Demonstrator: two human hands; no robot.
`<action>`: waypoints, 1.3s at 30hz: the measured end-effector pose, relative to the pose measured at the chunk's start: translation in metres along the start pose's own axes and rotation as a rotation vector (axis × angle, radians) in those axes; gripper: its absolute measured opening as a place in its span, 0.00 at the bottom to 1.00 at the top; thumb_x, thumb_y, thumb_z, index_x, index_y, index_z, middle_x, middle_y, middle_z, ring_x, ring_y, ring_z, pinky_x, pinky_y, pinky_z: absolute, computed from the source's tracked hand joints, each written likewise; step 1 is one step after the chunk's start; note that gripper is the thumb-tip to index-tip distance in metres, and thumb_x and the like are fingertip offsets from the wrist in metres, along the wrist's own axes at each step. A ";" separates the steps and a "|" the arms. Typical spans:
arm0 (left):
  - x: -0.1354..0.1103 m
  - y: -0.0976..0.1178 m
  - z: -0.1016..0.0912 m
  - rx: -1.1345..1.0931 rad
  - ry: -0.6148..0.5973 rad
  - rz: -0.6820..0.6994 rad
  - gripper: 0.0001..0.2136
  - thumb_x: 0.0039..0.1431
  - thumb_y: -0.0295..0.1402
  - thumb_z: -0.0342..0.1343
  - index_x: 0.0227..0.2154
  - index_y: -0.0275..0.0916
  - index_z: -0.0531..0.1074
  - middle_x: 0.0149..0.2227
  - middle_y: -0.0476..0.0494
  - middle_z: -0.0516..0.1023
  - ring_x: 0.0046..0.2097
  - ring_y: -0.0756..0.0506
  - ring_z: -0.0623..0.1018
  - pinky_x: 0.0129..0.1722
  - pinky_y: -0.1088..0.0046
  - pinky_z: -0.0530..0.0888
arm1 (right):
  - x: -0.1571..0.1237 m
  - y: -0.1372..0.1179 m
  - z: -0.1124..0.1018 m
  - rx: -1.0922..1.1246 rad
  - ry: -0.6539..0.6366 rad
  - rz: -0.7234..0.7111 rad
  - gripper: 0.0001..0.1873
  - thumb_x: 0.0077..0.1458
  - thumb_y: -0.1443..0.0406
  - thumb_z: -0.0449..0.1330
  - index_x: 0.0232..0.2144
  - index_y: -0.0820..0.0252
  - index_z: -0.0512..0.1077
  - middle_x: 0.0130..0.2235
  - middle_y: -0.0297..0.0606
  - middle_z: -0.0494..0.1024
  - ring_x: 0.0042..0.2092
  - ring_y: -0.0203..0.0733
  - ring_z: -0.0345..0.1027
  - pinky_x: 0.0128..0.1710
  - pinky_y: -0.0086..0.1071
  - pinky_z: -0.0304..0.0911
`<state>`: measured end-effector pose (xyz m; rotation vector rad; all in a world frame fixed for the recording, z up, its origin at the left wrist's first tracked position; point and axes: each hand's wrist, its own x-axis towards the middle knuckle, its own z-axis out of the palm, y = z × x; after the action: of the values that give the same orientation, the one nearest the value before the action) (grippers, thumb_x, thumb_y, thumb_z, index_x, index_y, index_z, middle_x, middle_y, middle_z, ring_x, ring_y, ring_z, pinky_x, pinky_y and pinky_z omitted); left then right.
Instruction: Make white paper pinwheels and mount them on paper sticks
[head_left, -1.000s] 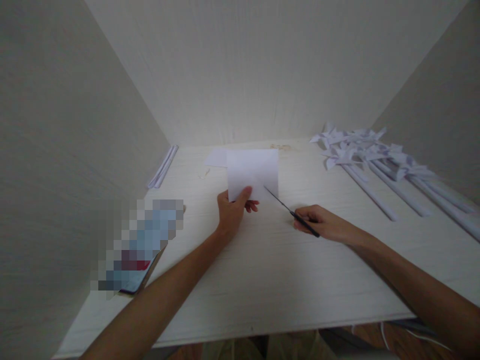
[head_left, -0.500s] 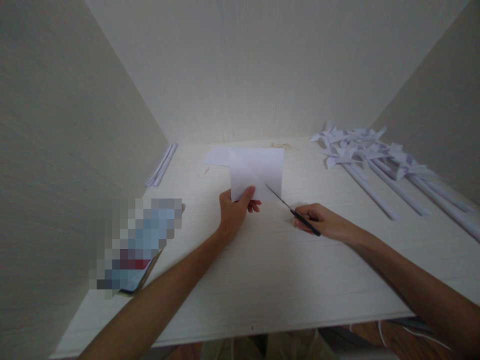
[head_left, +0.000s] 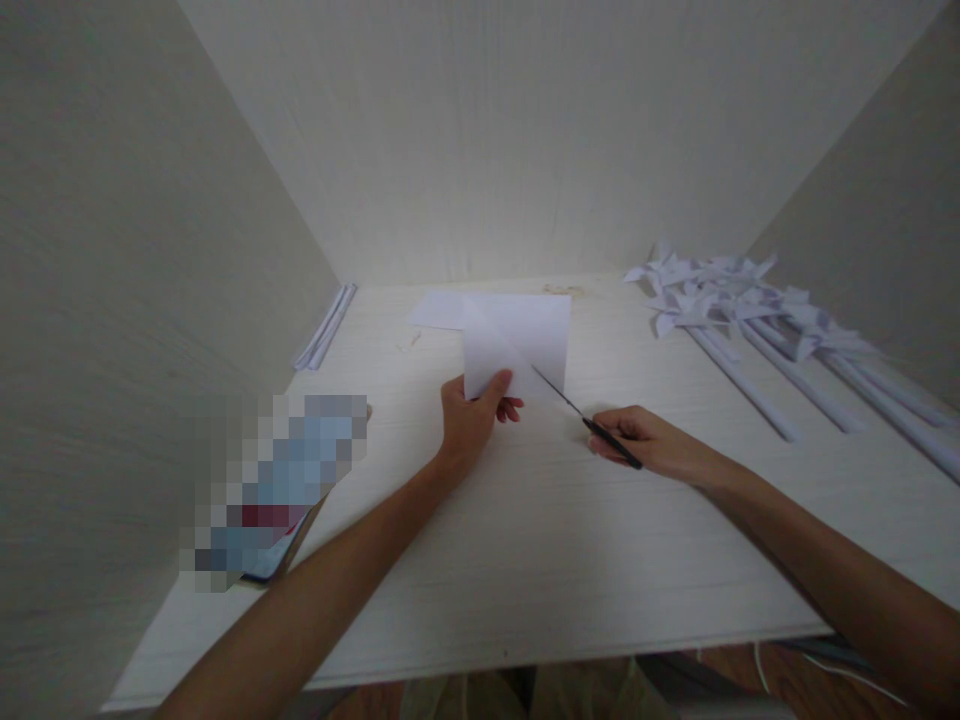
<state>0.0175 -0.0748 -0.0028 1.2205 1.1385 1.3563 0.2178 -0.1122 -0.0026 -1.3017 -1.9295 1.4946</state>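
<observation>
My left hand [head_left: 474,408] pinches a square sheet of white paper [head_left: 525,325] at its lower left, thumb in front and fingers behind. A diagonal crease runs down the sheet from its upper left corner. In my right hand [head_left: 637,440] is a pair of scissors [head_left: 613,443] with black handles. Their thin blades lie at the paper's lower right corner, pointing up and left toward the middle, along the crease line. Another white sheet [head_left: 433,309] lies on the table partly hidden behind the held one.
Several paper pinwheels [head_left: 720,290] on rolled-paper sticks are piled at the right. Rolled paper sticks [head_left: 326,328] lie by the left wall. A phone [head_left: 300,490], blurred out, rests at the left of the white table [head_left: 480,570]. Walls enclose the back and both sides.
Hardly anything differs. Both hands, the paper and the scissors keep their places relative to each other; the whole view has shifted very slightly.
</observation>
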 end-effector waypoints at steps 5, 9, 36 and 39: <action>0.001 0.000 0.000 -0.006 0.001 -0.002 0.13 0.46 0.36 0.55 0.14 0.32 0.65 0.14 0.46 0.72 0.13 0.54 0.67 0.12 0.81 0.63 | 0.000 -0.001 0.000 -0.004 0.010 0.011 0.21 0.47 0.51 0.53 0.17 0.59 0.53 0.18 0.25 0.49 0.20 0.27 0.41 0.19 0.26 0.40; 0.002 -0.001 -0.001 0.005 0.021 -0.003 0.13 0.46 0.36 0.55 0.14 0.33 0.65 0.14 0.46 0.72 0.13 0.54 0.67 0.12 0.82 0.63 | 0.005 0.000 0.001 -0.005 0.021 -0.005 0.20 0.47 0.51 0.53 0.17 0.60 0.55 0.18 0.26 0.50 0.20 0.28 0.43 0.19 0.26 0.40; 0.001 0.000 -0.001 0.016 0.034 0.001 0.14 0.45 0.37 0.55 0.13 0.33 0.65 0.14 0.45 0.72 0.13 0.55 0.66 0.12 0.81 0.63 | 0.004 -0.001 0.001 -0.067 0.048 -0.004 0.20 0.47 0.51 0.53 0.17 0.59 0.54 0.18 0.26 0.49 0.20 0.28 0.43 0.18 0.26 0.40; 0.000 0.001 -0.001 0.024 0.029 0.005 0.14 0.46 0.36 0.55 0.13 0.33 0.65 0.14 0.46 0.72 0.13 0.55 0.66 0.12 0.81 0.63 | 0.004 -0.002 0.001 -0.067 0.047 0.000 0.20 0.47 0.52 0.53 0.17 0.59 0.53 0.18 0.26 0.49 0.20 0.28 0.43 0.18 0.26 0.40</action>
<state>0.0164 -0.0745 -0.0022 1.2253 1.1759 1.3718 0.2147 -0.1092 -0.0021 -1.3526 -1.9650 1.3982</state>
